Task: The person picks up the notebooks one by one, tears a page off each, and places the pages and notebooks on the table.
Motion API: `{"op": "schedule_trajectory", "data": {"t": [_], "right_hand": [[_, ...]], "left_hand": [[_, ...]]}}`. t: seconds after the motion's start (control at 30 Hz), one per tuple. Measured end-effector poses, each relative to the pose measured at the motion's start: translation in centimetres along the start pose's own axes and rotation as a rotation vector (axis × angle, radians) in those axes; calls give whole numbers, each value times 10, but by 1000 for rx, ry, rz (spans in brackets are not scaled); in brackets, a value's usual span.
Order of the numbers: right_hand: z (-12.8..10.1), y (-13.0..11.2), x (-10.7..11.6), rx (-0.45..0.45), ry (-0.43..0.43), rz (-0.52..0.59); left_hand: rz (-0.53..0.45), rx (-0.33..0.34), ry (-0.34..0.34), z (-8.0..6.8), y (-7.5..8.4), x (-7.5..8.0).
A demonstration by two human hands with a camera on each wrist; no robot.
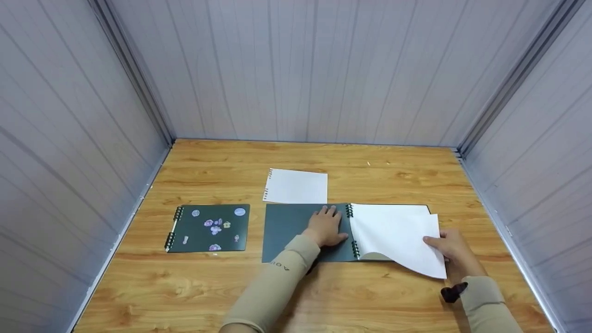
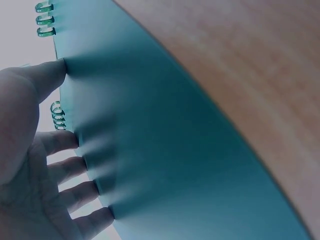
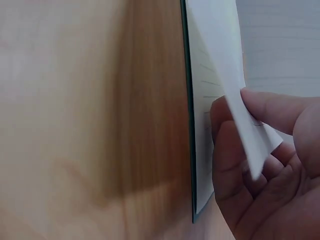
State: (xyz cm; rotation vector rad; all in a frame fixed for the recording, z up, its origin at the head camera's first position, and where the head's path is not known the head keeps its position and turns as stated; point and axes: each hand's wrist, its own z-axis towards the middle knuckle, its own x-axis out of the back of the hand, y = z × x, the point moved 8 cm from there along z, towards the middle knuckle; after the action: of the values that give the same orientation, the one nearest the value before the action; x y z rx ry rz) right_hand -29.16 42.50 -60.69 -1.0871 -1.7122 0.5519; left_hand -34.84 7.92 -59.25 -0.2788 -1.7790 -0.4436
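A spiral notebook lies open on the wooden table, its dark green cover [image 1: 286,231] folded out to the left. My left hand [image 1: 326,226] rests on that cover beside the green rings [image 1: 349,211], fingers spread and fairly straight. On the right side, my right hand [image 1: 455,249] pinches the outer edge of a white page [image 1: 397,231] between thumb and fingers. The page is pulled askew toward the front right, and its lower edge bows up near the rings. In the right wrist view, faintly lined paper [image 3: 202,125] shows beneath the lifted page [image 3: 232,90].
A second green spiral notebook [image 1: 208,236] with stickers lies shut on the left. Behind the open notebook is a loose white sheet [image 1: 298,186] with torn ring holes along its left edge. Pale panel walls [image 1: 296,69] enclose the wooden table [image 1: 360,300] on three sides.
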Motion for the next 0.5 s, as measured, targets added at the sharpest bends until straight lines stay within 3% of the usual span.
{"op": "schedule_trajectory", "data": {"t": [0.27,0.5], "right_hand": [[-14,3,10,64,77,-187],[-24,19,23,28,120,-185]], "left_hand": [[5,-9,-3,2,1,0],[-15,-49,-6,-1,0,2]]}}
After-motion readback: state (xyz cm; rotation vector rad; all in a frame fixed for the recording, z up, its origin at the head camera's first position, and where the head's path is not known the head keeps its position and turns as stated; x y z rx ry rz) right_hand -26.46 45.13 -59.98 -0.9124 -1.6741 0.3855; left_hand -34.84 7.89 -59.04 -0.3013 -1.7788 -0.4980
